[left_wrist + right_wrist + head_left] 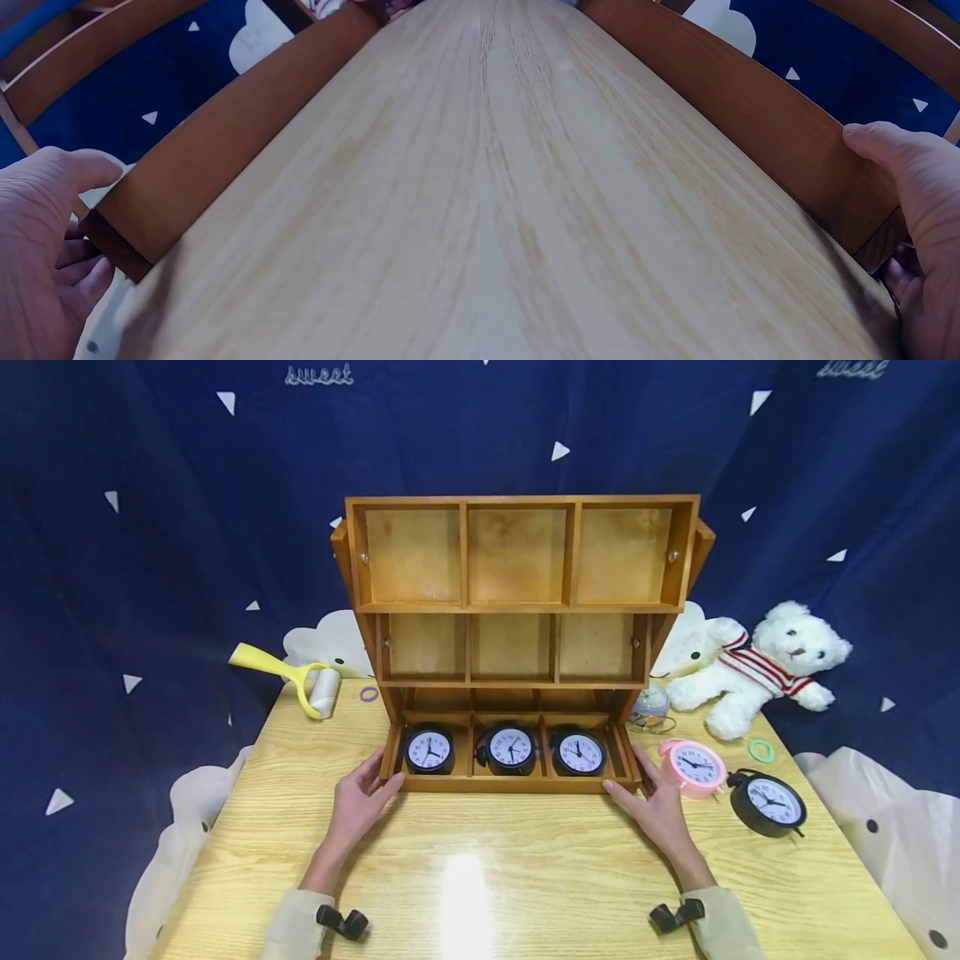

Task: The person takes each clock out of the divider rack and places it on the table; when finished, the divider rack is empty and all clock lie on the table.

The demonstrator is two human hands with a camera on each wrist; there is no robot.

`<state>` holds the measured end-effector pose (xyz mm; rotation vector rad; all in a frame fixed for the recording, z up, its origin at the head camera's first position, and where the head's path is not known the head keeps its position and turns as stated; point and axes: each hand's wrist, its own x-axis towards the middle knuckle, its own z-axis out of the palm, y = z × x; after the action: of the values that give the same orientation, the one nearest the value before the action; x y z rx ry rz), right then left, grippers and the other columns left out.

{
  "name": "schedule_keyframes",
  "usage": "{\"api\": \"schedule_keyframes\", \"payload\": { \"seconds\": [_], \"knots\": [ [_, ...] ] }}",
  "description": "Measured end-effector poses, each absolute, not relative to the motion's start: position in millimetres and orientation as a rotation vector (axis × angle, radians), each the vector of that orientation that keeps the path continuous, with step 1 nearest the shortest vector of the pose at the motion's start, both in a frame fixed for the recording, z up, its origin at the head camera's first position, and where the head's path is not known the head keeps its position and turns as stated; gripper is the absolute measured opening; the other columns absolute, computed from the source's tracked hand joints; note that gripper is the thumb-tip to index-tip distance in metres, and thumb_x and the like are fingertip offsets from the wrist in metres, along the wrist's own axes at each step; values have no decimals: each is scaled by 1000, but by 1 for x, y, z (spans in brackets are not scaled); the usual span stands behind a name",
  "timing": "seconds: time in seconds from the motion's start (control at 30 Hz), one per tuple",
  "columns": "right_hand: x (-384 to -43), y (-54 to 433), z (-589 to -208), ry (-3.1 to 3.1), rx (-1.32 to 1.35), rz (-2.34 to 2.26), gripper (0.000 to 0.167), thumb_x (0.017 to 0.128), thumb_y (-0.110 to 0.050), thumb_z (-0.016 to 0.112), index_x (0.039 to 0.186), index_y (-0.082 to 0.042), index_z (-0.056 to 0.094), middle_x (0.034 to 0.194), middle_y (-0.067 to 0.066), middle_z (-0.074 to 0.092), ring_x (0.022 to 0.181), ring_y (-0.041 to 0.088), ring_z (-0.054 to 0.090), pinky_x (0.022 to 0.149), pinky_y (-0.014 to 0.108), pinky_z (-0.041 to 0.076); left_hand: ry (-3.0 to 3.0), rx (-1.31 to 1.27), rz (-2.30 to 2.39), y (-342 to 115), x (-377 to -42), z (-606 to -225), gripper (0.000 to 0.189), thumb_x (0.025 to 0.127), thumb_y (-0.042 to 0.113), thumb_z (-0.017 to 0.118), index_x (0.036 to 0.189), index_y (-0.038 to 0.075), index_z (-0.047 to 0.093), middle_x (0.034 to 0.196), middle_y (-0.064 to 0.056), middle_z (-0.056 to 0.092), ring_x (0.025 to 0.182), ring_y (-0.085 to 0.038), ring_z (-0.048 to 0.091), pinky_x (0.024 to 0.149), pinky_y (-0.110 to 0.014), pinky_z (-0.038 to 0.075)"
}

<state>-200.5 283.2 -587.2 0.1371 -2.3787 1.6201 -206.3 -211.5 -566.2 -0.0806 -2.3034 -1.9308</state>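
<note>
A three-tier wooden storage box (525, 607) stands unfolded on the table, its upper tiers stepped up on side arms. In the bottom tier lie three black alarm clocks, one per compartment: left clock (429, 750), middle clock (511, 748) and right clock (579, 752), faces up. My left hand (360, 797) grips the tier's front left corner, thumb at the front board (225, 127), fingers along the side. At the opposite corner my right hand (658, 806) holds on the same way; in the right wrist view its thumb (870, 135) rests at the board's top edge.
Right of the box lie a pink alarm clock (696, 767), another black alarm clock (768, 803), a green ring (761, 751) and a white teddy bear (765, 670). On the left are a yellow-handled roller (300, 677) and a purple ring (369, 693). A blue curtain (187, 527) hangs behind.
</note>
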Motion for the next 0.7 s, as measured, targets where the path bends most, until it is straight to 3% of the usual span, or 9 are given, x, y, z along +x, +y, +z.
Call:
{"api": "schedule_keyframes", "payload": {
  "seconds": [0.33, 0.47, 0.7],
  "knots": [
    [-201, 283, -587, -2378, 140, 1611, 89, 89, -13, 85, 159, 5, 33, 163, 27, 36, 143, 46, 44, 106, 7, 37, -2322, -159, -1764, -207, -216, -544, 63, 93, 13, 82, 145, -8, 55, 148, -26, 56, 135, -43, 56, 111, -43, 48],
    [-201, 283, -587, -2374, 149, 1611, 89, 89, -12, 85, 159, 5, 34, 163, 27, 36, 143, 44, 44, 106, 7, 37, -2396, -164, -1658, -203, -219, -536, 64, 91, 13, 82, 146, -5, 56, 146, -26, 58, 131, -45, 59, 106, -49, 52],
    [-200, 284, -586, -2375, 160, 1608, 89, 89, -12, 85, 159, 6, 34, 163, 27, 36, 145, 44, 42, 107, 7, 36, -2612, -155, -1437, -194, -224, -519, 64, 90, 18, 83, 144, -6, 58, 138, -26, 64, 121, -41, 67, 103, -52, 55]
  ]
}}
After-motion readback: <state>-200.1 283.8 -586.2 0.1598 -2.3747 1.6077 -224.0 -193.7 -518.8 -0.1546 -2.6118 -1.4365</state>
